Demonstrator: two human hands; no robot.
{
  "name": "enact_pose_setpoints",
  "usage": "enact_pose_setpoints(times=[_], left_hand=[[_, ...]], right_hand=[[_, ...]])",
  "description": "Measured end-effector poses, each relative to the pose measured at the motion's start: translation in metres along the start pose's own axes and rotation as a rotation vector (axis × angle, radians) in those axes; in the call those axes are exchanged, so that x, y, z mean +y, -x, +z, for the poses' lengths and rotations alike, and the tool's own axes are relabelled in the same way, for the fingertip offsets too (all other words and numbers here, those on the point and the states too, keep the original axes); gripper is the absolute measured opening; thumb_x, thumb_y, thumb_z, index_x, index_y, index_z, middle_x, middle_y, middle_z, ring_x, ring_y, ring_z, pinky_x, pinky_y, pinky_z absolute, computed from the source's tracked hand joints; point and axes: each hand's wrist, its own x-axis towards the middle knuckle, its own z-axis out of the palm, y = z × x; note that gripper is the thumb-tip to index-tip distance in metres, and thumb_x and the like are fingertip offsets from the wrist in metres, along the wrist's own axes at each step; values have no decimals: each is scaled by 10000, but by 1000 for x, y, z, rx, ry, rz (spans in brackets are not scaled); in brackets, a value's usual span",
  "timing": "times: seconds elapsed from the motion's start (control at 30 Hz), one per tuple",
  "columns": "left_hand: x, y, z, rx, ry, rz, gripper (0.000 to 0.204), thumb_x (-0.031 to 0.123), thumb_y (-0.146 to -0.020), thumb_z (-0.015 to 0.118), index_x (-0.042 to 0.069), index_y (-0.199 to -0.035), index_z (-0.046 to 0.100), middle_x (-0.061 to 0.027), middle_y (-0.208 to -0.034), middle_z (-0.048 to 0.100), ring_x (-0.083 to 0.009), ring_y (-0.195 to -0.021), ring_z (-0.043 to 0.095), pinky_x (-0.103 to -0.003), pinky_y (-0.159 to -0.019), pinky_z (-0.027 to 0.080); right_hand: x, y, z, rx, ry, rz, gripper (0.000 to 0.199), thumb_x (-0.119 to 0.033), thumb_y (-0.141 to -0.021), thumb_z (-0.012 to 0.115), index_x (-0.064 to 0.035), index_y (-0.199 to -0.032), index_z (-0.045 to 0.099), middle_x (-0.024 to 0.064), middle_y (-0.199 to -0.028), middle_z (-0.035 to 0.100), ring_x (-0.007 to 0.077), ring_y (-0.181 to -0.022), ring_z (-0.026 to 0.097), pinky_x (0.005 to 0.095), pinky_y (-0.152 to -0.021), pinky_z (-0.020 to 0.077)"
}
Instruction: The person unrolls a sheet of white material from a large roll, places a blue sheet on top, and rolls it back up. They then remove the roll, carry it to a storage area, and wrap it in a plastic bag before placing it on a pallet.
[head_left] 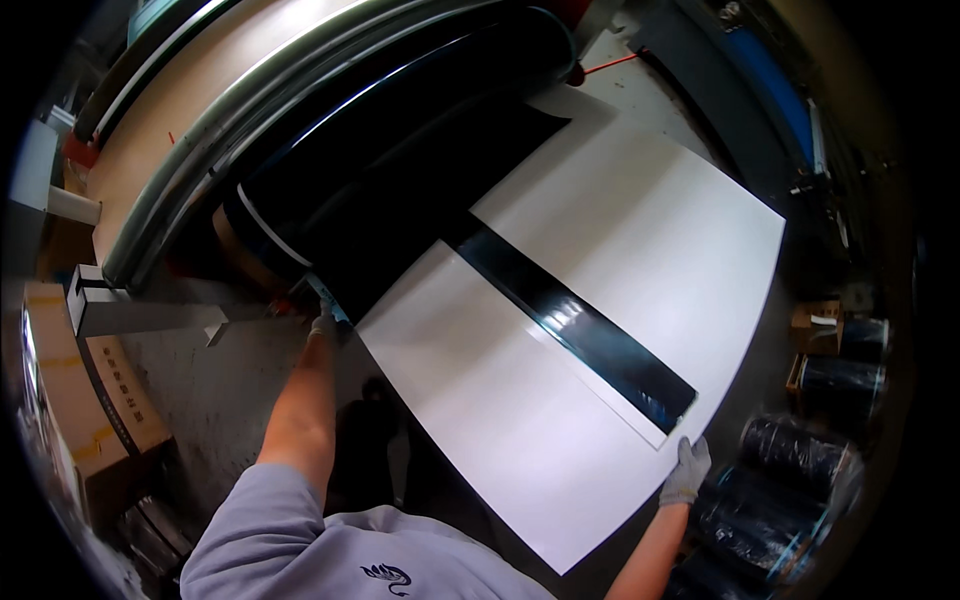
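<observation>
Now the gloved right hand [686,472] pinches the lower-right edge of the broad white sheet [500,390], just below the glossy black strip [580,325] running across it, while the gloved left hand [323,322] meets a light-blue piece [329,297] beside the black roll [420,100], its grip too small to tell.

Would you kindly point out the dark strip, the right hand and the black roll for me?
Dark strip [570,318]: head view, middle of its glossy face.
Right hand [686,472]: head view, middle of its pale glove.
Black roll [400,118]: head view, on its curved side.
</observation>
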Motion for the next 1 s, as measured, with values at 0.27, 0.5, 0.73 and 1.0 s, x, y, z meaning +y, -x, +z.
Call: enact_pose_setpoints(times=[0.27,0.5,0.73,1.0], left_hand=[[10,-25,21,70,-110,123,484,388,-963,516,81,-1337,516,-92,-1270,581,-263,-1124,565,-391,-911,468],[24,-3,18,28,-1345,492,472,375,-975,503,50,-1317,528,-110,-1238,595,-253,-1093,570,-398,-877,472],[25,-41,46,-234,-11,105,457,333,-958,511,94,-1347,510,-121,-1257,581,-262,-1102,563,-414,-882,465],[44,-47,50,-205,-291,190,473,341,-960,507,96,-1365,498,-134,-1314,548,-271,-1148,540,-406,-919,451]], right_hand=[[-24,0,0,9,185,7,333,-97,-884,598,73,-1167,551,118,-1052,626,210,-916,607,328,-838,489],[-48,17,17,171,289,66,352,-110,-889,598,79,-1180,541,129,-1038,631,219,-897,615,327,-811,503],[-60,18,23,133,329,80,316,-58,-861,582,83,-1141,546,139,-1021,611,223,-886,593,333,-783,497],[-47,26,4,195,372,98,291,-10,-862,538,80,-1138,560,120,-1022,602,208,-908,582,322,-830,476]])
